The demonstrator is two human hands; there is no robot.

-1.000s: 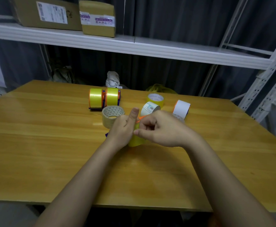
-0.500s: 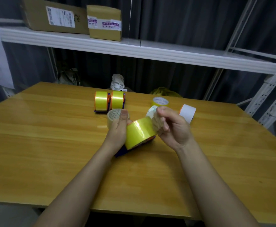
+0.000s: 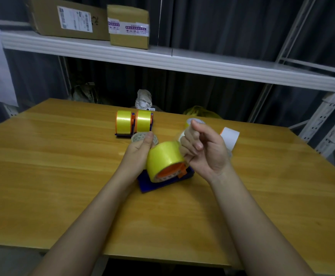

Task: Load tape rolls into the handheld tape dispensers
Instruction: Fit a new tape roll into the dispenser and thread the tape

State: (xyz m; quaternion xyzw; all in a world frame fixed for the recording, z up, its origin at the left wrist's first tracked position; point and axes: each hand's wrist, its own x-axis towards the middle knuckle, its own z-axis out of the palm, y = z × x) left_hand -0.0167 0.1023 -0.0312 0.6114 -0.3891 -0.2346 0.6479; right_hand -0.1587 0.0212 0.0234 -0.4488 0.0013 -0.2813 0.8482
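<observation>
A blue handheld dispenser [image 3: 163, 182] with an orange hub holds a yellow tape roll [image 3: 165, 158] just above the wooden table [image 3: 53, 176]. My left hand [image 3: 140, 151] grips the dispenser and roll from the left side. My right hand [image 3: 204, 150] is to the right of the roll, fingers curled, pinching what looks like the clear tape end; the strip is hard to see. Two loaded dispensers with yellow rolls [image 3: 133, 123] stand side by side further back. A loose clear roll [image 3: 138, 137] lies behind my left hand.
A white roll [image 3: 230, 137] and another yellow-rimmed roll [image 3: 194, 121] lie behind my right hand. A white metal shelf [image 3: 162, 58] with two cardboard boxes [image 3: 127, 26] runs above the table's far side. Bags sit behind the table.
The dispenser with the yellow roll has tilted up into view between my hands. My right hand has lifted and drawn back to the right from the roll.
</observation>
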